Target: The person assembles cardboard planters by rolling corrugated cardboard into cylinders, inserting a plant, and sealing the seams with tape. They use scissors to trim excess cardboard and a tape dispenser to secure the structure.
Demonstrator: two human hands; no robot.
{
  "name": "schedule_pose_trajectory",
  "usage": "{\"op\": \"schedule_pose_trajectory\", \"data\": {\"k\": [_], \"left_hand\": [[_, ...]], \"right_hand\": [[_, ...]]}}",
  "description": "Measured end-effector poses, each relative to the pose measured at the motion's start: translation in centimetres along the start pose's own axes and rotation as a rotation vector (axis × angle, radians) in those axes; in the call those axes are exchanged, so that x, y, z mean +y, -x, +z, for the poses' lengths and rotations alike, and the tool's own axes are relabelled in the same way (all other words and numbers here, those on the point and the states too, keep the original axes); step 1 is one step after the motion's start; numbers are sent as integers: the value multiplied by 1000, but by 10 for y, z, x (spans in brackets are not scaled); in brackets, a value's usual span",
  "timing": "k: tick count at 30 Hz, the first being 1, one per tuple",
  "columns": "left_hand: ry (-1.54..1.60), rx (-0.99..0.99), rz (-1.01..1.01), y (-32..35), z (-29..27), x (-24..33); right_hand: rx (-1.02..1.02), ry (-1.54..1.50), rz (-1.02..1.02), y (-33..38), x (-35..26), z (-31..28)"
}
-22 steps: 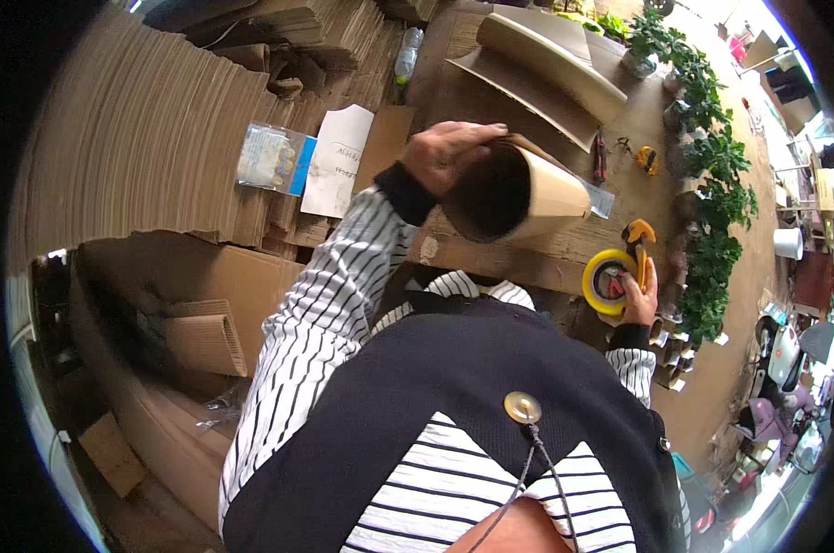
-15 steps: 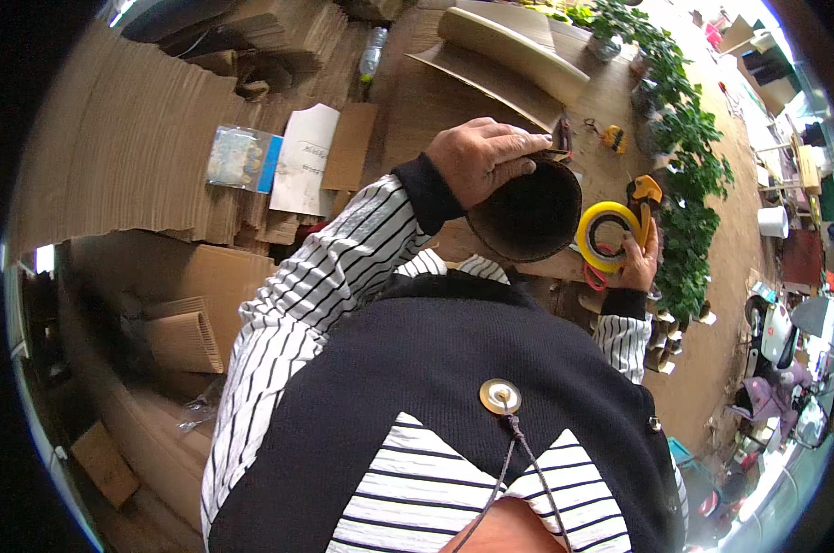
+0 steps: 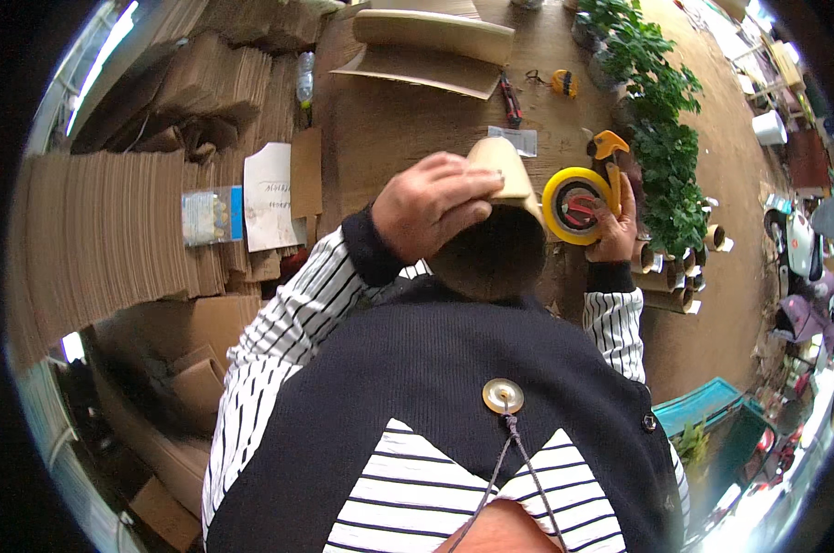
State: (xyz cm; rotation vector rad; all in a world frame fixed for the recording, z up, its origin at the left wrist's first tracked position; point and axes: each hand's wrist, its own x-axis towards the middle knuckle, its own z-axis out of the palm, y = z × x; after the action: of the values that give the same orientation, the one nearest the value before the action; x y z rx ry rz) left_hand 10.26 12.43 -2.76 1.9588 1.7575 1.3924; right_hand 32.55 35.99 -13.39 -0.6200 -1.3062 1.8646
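**Tube in left hand, tape dispenser in right, over cardboard bench**

Table [image 3: 399, 120], brown, fills the upper middle; flat cardboard stacks [image 3: 104, 230] spread wide on its left. Plants [image 3: 661, 138] run down the right edge of the table. Two curved cardboard sheets [image 3: 431, 51] lie at the table's far end.

Cardboard tube [image 3: 495, 230], wide and tan, sits upright-tilted in front of the chest, its dark open end facing the camera. Left hand [image 3: 435, 203] lies over its top left side, fingers curled and clamped on the wall. Tape dispenser [image 3: 583, 194], yellow roll with an orange handle, is just beside the tube on its right, seeming to touch the rim. Right hand [image 3: 620, 226] is closed around the dispenser from behind, thumb on the roll.

Smaller bits: white paper sheet [image 3: 270, 194] and a clear packet [image 3: 210, 214] on the stacks to the left, plastic bottle [image 3: 305, 78] above them, small plastic bag [image 3: 518, 138] just past the tube, red-handled tool [image 3: 511, 97] and yellow tape measure [image 3: 564, 83] farther up. Short tubes [image 3: 661, 272] cluster under the right wrist.
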Motion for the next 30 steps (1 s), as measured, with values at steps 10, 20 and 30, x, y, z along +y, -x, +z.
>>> {"op": "schedule_pose_trajectory", "data": {"k": [10, 20, 30], "left_hand": [[964, -163, -574, 31, 62, -67], [1024, -35, -1046, -34, 98, -103], [1064, 53, -826, -54, 50, -143]], "right_hand": [[-158, 130, 7, 4, 17, -7], [-358, 314, -10, 0, 5, -18], [-611, 587, -45, -37, -21, -29]]}}
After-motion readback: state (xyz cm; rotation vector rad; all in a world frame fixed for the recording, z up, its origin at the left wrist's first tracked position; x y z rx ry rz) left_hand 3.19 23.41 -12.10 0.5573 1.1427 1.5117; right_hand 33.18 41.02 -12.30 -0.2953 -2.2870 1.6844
